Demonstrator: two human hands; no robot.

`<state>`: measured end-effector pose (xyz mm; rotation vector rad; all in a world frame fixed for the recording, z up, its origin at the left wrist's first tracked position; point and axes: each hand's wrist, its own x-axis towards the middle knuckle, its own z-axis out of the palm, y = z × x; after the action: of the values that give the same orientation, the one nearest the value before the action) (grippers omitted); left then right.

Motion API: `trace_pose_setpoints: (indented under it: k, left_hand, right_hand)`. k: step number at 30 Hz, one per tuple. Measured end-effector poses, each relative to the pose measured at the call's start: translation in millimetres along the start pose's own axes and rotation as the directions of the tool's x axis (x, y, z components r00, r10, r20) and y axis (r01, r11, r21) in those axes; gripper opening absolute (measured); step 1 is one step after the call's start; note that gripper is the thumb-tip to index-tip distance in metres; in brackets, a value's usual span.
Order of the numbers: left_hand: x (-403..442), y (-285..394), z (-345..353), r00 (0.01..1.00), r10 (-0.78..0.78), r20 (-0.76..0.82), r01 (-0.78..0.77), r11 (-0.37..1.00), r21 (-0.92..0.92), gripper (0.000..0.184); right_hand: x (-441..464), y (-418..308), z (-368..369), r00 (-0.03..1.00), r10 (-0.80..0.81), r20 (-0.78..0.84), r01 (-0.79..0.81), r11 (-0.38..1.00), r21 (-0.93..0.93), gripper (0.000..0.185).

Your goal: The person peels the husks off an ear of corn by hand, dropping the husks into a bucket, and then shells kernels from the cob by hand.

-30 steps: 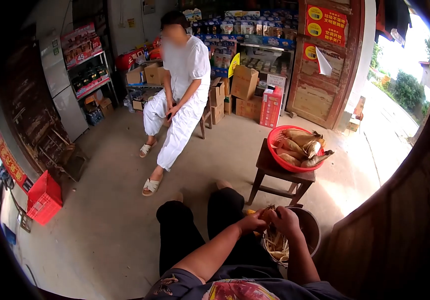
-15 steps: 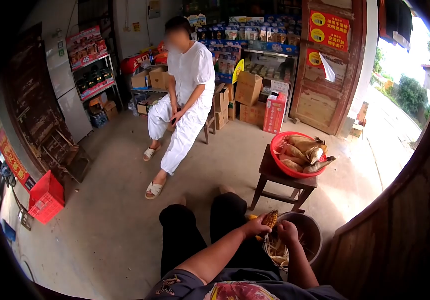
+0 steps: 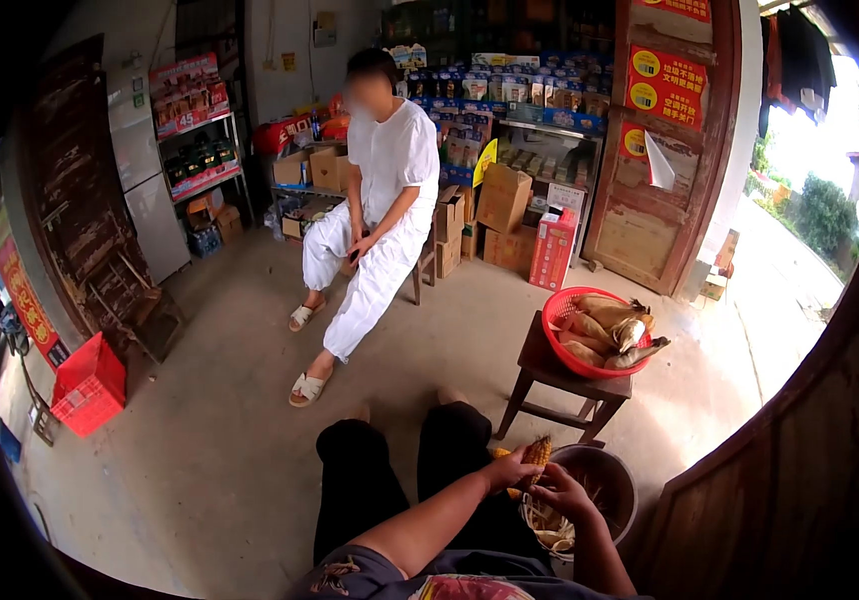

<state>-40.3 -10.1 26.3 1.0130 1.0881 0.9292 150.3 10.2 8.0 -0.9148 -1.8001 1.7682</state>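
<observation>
My left hand (image 3: 512,470) is wrapped round a yellow ear of corn (image 3: 540,453), which points up from the fingers. Close beside its lower end is my right hand (image 3: 565,492), fingers apart and reaching to the ear, with nothing visible in its grasp. Below both hands stands a bucket (image 3: 620,490) with pale husks (image 3: 548,524) inside. More yellow corn shows just behind my left hand, partly hidden by it. Ears still in their husks (image 3: 605,322) lie in a red basket (image 3: 560,353) on a wooden stool (image 3: 540,358).
A person in white clothes (image 3: 387,165) sits across from me, hands together. A red crate (image 3: 90,385) is at the far left. Boxes (image 3: 503,198) and a shelf of goods stand at the back. A wooden panel (image 3: 770,470) rises at the right.
The ear has come into view upright in my left hand. My right hand has gone from a closed grip at its top to open fingers near its lower end. The view has tilted slightly upward.
</observation>
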Motion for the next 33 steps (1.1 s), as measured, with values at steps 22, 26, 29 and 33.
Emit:
trace_pose_setpoints:
  k: [22, 26, 29, 33]
  left_hand:
    - [-0.3, -6.7, 35.4, 0.987, -0.117, 0.114, 0.125, 0.99, -0.063, 0.05]
    - [8.3, -28.1, 40.0, 0.998, 0.054, -0.031, -0.05, 0.992, 0.119, 0.053]
    - [29.1, -57.7, 31.7, 0.981, 0.175, -0.088, -0.15, 0.96, 0.236, 0.042]
    - [24.4, -53.3, 30.1, 0.973, 0.201, -0.111, -0.165, 0.948, 0.271, 0.034]
  right_hand:
    - [-52.5, 14.6, -17.4, 0.835, -0.204, -0.511, -0.017, 0.919, -0.395, 0.035]
    - [-52.1, 1.4, 8.1, 0.856, -0.199, -0.477, -0.087, 0.855, -0.512, 0.045]
    - [-52.8, -9.1, 11.5, 0.862, -0.195, -0.468, -0.111, 0.828, -0.55, 0.048]
    - [-43.3, 9.5, 9.4, 0.876, -0.146, -0.459, -0.067, 0.907, -0.415, 0.041]
